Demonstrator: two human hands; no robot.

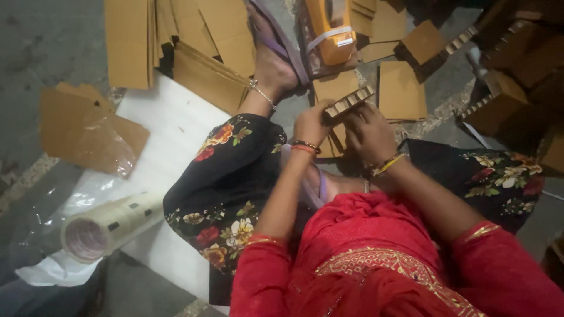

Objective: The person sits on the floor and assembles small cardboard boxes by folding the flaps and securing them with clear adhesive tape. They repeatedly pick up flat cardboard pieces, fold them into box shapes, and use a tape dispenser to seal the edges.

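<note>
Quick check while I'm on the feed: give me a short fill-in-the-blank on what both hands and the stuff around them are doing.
1. Both the left hand and the right hand grip a small stack of ____ pieces.
2. The roll of tape lies on a ____ board.
3. The orange tape dispenser lies beyond the ____ in a purple sandal.

Missing words: cardboard; white; foot

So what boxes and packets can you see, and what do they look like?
Small brown cardboard piece: held by both the left hand and right hand.
Flat brown cardboard sheets: top left, stacked.
Orange tape dispenser: top centre.
Tape roll stack: lower left, pale cylinder.
Clear plastic bag: left, over cardboard.
</note>
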